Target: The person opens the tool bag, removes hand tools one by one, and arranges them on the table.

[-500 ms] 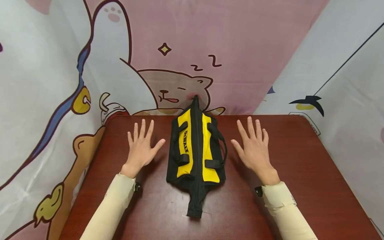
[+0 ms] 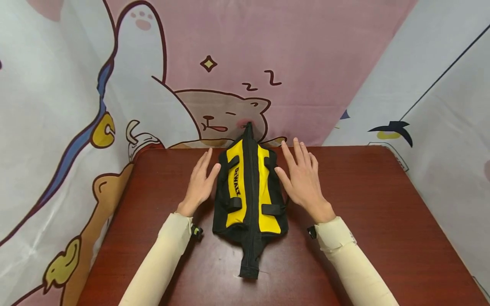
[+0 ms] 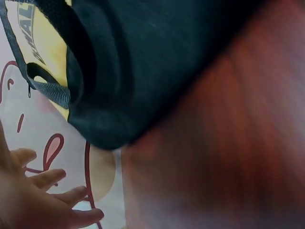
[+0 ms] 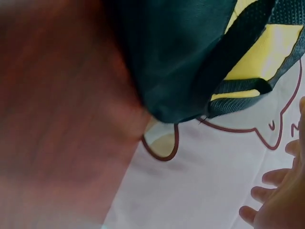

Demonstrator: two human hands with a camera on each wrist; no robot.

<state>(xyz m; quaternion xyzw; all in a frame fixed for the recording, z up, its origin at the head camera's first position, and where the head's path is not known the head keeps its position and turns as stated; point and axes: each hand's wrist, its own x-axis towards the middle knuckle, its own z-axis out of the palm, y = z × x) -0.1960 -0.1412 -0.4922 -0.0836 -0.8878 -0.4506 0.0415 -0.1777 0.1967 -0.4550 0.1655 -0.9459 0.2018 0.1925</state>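
Note:
A black and yellow DEWALT tool bag point(image 2: 252, 187) sits on the table with its zipper strip running lengthwise along the top. Its black strap handles hang at both sides; one handle point(image 4: 238, 45) shows large in the right wrist view. Just left of the bag is my left hand point(image 2: 199, 180), fingers extended and thumb toward the bag's side. On the other side my right hand point(image 2: 302, 178) is spread with straight fingers, its thumb close by the bag's right edge. Neither hand grips anything. In the left wrist view the bag's dark side point(image 3: 128, 71) fills the upper middle.
The reddish-brown wooden table point(image 2: 383, 221) extends around the bag. A cartoon-printed cloth point(image 2: 306, 55) hangs behind the table's far edge and along both sides. A zipper tail point(image 2: 249, 263) sticks out from the bag's near end.
Both hands have moved inward toward the bag, the left one rightward and the right one leftward. The left hand has turned more edge-on. The bag stays in place.

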